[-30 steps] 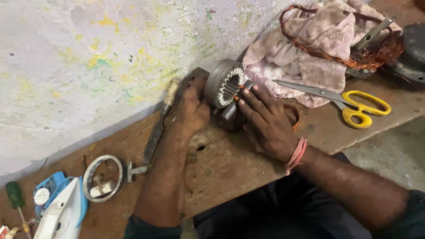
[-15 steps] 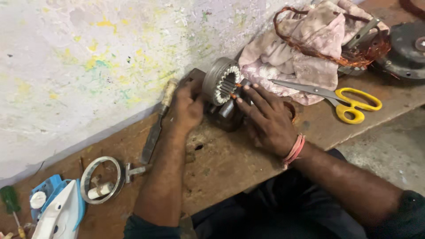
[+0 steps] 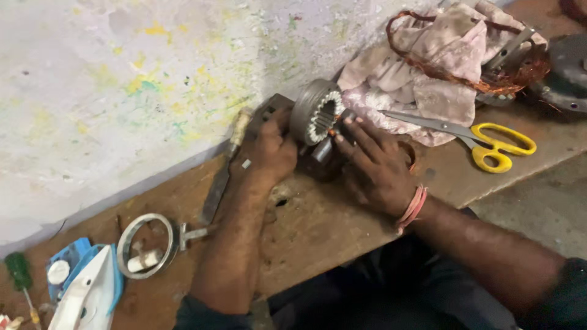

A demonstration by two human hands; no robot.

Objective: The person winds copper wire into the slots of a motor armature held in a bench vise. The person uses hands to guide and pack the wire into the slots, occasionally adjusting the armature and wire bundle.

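Observation:
A grey metal motor stator (image 3: 315, 110) with white slot liners stands on edge on the wooden bench (image 3: 318, 226), close to the wall. My left hand (image 3: 269, 146) grips its left side and the dark block under it. My right hand (image 3: 373, 165) rests on the bench at the stator's right, fingertips touching its lower front where a bit of copper wire shows. A pink band circles my right wrist.
Yellow-handled scissors (image 3: 483, 140) lie right of my right hand, beside a pale cloth (image 3: 428, 67) with copper wire coils (image 3: 507, 67). A metal file (image 3: 223, 171) leans along the wall. A metal ring (image 3: 143, 244), a screwdriver (image 3: 21, 278) and a blue-white iron (image 3: 85, 287) lie left.
My hands and the stator stay together on the bench. The view has shifted slightly, and my right fingers have crept closer to the stator's front.

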